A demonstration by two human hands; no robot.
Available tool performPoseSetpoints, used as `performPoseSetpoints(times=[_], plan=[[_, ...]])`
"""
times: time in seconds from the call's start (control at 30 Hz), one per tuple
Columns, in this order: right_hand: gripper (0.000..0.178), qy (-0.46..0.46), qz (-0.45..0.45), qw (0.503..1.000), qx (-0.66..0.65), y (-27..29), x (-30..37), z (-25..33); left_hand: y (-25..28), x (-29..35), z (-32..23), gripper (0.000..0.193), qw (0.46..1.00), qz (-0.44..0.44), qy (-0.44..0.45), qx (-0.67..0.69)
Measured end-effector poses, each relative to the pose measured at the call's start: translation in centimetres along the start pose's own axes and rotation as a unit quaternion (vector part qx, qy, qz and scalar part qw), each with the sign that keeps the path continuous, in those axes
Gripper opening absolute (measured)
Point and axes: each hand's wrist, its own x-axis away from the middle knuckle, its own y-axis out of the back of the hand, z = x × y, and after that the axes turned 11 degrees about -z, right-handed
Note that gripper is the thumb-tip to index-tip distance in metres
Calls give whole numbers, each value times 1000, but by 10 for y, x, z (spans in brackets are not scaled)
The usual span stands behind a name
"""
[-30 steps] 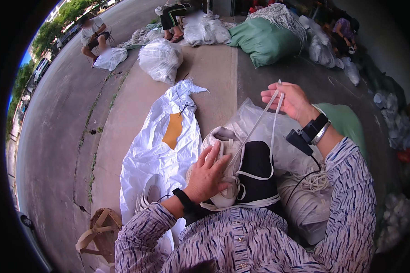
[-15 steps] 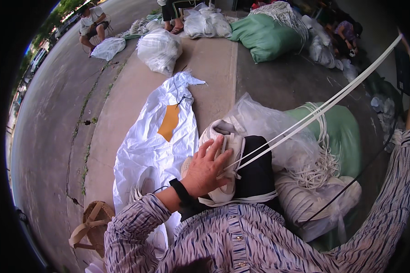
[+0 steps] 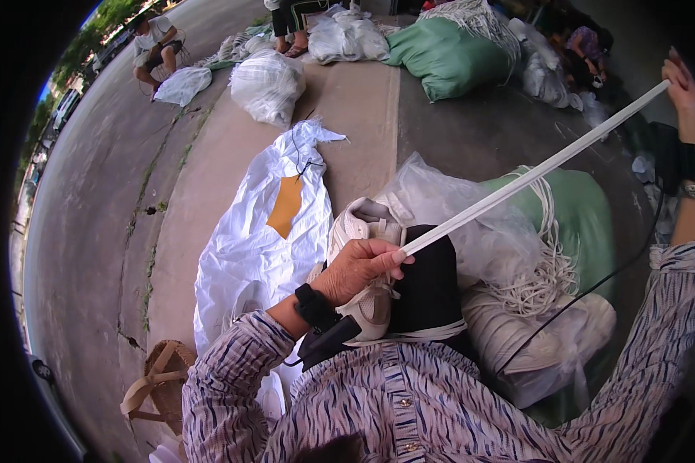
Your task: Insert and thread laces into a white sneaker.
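A white shoelace (image 3: 533,174) runs taut and slanting between my two hands. My left hand (image 3: 363,266) is closed, with the lace's lower end pinched between thumb and fingers. Far out at the upper right, my right hand (image 3: 686,92) grips the other end, fingers curled round it. On my lap, under and behind my left hand, rests a beige sneaker (image 3: 353,231) with its opening away from me. Part of the shoe is hidden by that hand and wrist. More white laces lie across my dark-clothed lap.
A white sack (image 3: 239,239) with an orange patch lies left of my lap. To the right are a green sack (image 3: 587,224), a bundle of laces (image 3: 548,285) and bagged pale shoes (image 3: 517,332). A woven basket (image 3: 166,378) sits lower left. Other people and sacks are farther off.
My left hand has gone from spread fingers over the shoe to pinching the lace. My right hand has come into view. The two lace strands now lie together as one band.
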Motion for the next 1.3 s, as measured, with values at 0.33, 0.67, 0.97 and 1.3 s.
performPoseSetpoints(times=[0.33,0.67,0.97,1.3], plan=[[34,-275,441,854,-5,-317,301,-112,-19,16,-19,18,966,-26,-66,-248],[19,-538,313,782,-13,-320,345,-140,12,79,16,18,774,-170,-121,-598],[24,-475,390,783,98,-346,359,-133,7,71,28,15,795,-218,-214,-524],[27,-352,557,718,224,-332,340,-130,11,52,17,21,895,-114,-128,-411]])
